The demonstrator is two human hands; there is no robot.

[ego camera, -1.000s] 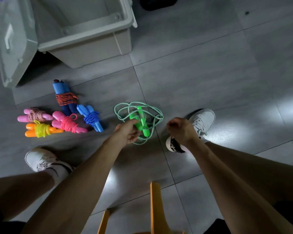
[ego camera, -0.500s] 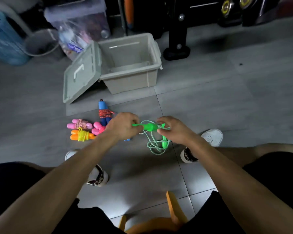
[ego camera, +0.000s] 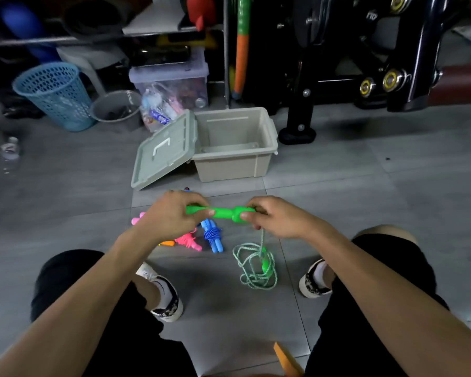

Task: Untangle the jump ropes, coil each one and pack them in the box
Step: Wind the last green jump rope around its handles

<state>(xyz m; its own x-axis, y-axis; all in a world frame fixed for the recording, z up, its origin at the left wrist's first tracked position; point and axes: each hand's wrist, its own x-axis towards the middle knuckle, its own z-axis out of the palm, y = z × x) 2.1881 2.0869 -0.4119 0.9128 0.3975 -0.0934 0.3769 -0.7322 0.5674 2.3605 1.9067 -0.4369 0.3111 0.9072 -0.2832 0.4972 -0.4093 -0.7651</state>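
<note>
A green jump-rope handle (ego camera: 223, 213) is held level above the floor. My left hand (ego camera: 174, 216) grips its left end and my right hand (ego camera: 272, 217) pinches its right end. From there the green cord runs down to a loose tangle (ego camera: 252, 265) on the tiles, with the second green handle (ego camera: 264, 263) lying in it. Coiled ropes lie below my left hand: a blue one (ego camera: 212, 236), a pink one (ego camera: 188, 239), and others mostly hidden by the hand. The beige box (ego camera: 230, 164) stands behind them with nothing inside, its lid (ego camera: 163, 153) leaning against its left side.
My two shoes (ego camera: 163, 292) (ego camera: 314, 281) rest on the grey tiles either side of the tangle. A blue mesh basket (ego camera: 55, 95), a grey bucket (ego camera: 117, 110) and a clear storage bin (ego camera: 172, 85) stand at the back left. Black exercise equipment (ego camera: 351, 63) fills the back right.
Both hands have lifted one green handle off the floor and now hold it level between them. The view has tilted up, so the box and the clutter behind it show in full.
</note>
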